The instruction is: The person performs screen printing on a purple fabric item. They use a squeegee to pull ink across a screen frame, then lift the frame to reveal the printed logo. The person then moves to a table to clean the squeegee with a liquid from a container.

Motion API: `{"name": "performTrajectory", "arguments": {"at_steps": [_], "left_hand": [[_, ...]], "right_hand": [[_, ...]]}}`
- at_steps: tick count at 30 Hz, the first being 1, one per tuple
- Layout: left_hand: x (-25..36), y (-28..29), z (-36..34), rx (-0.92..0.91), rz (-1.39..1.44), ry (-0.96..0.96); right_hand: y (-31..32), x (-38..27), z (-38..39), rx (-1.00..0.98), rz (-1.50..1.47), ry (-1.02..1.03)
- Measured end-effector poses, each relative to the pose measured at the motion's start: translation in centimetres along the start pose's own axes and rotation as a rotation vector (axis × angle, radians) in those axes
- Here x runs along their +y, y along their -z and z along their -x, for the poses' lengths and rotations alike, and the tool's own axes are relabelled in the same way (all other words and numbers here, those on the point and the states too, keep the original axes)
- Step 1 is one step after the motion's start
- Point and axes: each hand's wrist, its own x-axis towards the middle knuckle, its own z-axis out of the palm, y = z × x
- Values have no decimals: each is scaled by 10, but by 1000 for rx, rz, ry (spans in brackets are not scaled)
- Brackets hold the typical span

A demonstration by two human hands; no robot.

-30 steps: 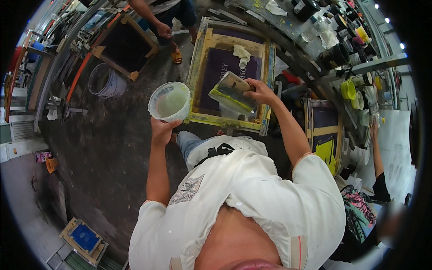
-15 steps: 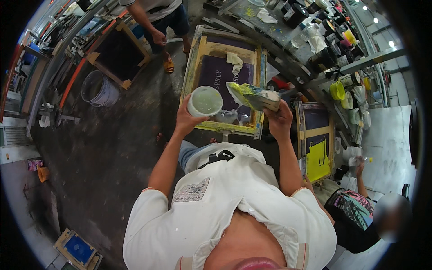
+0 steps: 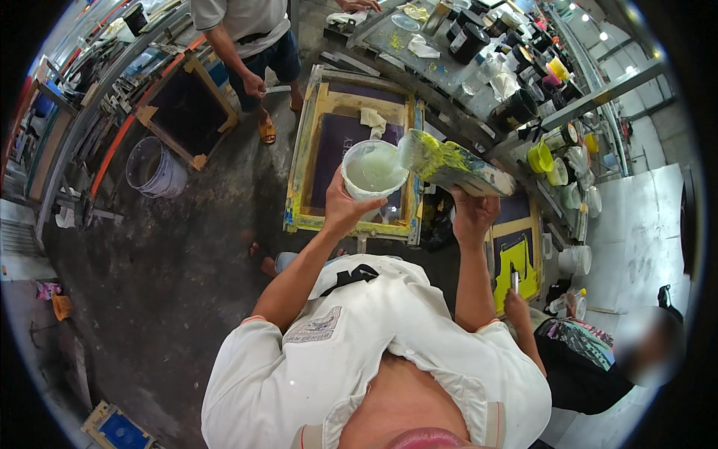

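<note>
My left hand (image 3: 345, 208) grips a round white tub (image 3: 366, 195) with a pale, gel-like paste inside. The fingers wrap round its side. In my right hand (image 3: 474, 213) is a wide squeegee (image 3: 460, 166), smeared with yellow and grey ink and held tilted. Its left end, coated in pale paste, is at the tub's right rim; I cannot tell whether they touch. Below both lies a framed printing screen (image 3: 298, 176) with a dark mesh, partly hidden by the tub. A crumpled white cloth (image 3: 372, 121) rests on the mesh.
To the right, a co-worker's hand (image 3: 516, 308) holds a tool over a screen with yellow ink (image 3: 527, 258). Another person (image 3: 250, 52) stands beyond at the left. Ink jars (image 3: 469, 43) crowd a bench at the far right. A bucket (image 3: 157, 168) stands on the floor.
The tub has moved right and the squeegee's end has come to its rim. The co-worker's hand at the right has come over the yellow ink. The whole view has shifted slightly.
</note>
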Motion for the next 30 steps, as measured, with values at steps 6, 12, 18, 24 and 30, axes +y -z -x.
{"name": "performTrajectory", "arguments": {"at_steps": [6, 12, 18, 24, 30], "left_hand": [[27, -15, -1, 21, 41, 19], [44, -17, 2, -12, 80, -8], [92, -11, 13, -32, 6, -36], [132, 21, 31, -24, -211, -114], [123, 31, 38, -55, -67, -45]], "right_hand": [[6, 6, -5, 14, -79, 27], [4, -4, -22, -126, -54, 220], [18, 2, -33, -233, 150, 321], [39, 5, -52, -349, 433, 444], [33, 14, -36, -154, 164, 197]]}}
